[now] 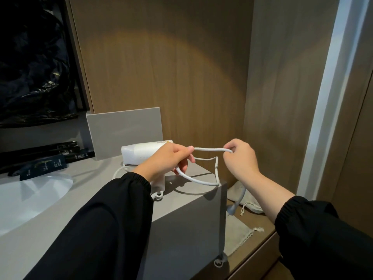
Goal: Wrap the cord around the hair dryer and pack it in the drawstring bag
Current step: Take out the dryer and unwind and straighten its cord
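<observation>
A white hair dryer (141,153) lies on the grey counter (181,201), partly hidden behind my left hand. Its white cord (210,149) stretches in the air between both hands and loops down over the counter's right edge. My left hand (167,160) grips the cord at its left end, fingers curled round it. My right hand (239,156) pinches the cord's right end at about the same height. A cream drawstring bag (248,201) lies on the lower wooden shelf to the right, below the counter. A second pale cloth bag (236,233) lies in front of it.
A white basin (30,199) is set into the counter at the left. Dark sachets (46,164) lie behind it. A grey tile panel (125,132) leans against the wooden back wall. A white door frame (331,98) stands at the right.
</observation>
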Motion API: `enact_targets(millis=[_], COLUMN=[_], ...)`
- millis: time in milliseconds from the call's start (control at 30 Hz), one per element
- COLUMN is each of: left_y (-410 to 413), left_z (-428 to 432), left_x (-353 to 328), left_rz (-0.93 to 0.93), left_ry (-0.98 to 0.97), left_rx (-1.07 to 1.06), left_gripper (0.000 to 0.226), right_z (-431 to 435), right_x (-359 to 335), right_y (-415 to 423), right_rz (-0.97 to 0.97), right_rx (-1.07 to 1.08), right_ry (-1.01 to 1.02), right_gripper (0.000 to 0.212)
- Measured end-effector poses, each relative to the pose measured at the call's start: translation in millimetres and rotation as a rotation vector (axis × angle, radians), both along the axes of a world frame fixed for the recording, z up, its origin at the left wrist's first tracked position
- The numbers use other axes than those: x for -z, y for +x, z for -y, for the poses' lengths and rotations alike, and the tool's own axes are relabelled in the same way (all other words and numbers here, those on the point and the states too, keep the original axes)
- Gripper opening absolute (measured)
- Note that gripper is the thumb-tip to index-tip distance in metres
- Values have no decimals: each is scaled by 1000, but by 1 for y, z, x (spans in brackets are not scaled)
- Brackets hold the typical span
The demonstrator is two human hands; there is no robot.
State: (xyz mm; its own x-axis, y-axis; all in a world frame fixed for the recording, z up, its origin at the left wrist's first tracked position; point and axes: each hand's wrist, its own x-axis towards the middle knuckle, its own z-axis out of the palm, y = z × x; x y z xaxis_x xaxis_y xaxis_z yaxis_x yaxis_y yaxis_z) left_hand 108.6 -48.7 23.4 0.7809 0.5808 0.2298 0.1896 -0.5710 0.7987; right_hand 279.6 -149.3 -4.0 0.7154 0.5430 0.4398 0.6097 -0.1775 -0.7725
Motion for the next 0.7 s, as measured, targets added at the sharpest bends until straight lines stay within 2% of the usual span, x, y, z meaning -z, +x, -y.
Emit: enact_targets(millis=[100, 133, 200, 267, 333, 500, 600, 700], left_y=[2, 2, 2, 2, 2, 5, 6, 4], left_z=[-3, -8, -25, -37, -43, -51, -54, -58], left_x=[4, 7, 15, 23, 27, 29, 31, 29], left_rz=[62, 99, 35, -95, -149, -273, -243, -254], left_ry=[-50, -14, 275, 546, 523, 482, 441, 406], left_rx=[-36, -95, -290, -402, -380, -351, -375, -419], left_gripper=[49, 49, 42, 23, 21, 40, 44, 48], right_z=[-5, -8, -14, -19, -23, -35, -41, -42], right_x=[-3, -4, -5, -1, 8, 26, 18, 5], right_y=[-2, 1, 11, 19, 20, 27, 30, 27], right_rz=[60, 38, -104, -384, -630, -735, -742, -681], right_rx=[-41, -35, -14, -28, -96, -228, -234, -271], right_ry=[-174, -215, -294, -355, -337, -425, -441, -363], right_gripper=[15, 15, 19, 25, 32, 48, 26, 14])
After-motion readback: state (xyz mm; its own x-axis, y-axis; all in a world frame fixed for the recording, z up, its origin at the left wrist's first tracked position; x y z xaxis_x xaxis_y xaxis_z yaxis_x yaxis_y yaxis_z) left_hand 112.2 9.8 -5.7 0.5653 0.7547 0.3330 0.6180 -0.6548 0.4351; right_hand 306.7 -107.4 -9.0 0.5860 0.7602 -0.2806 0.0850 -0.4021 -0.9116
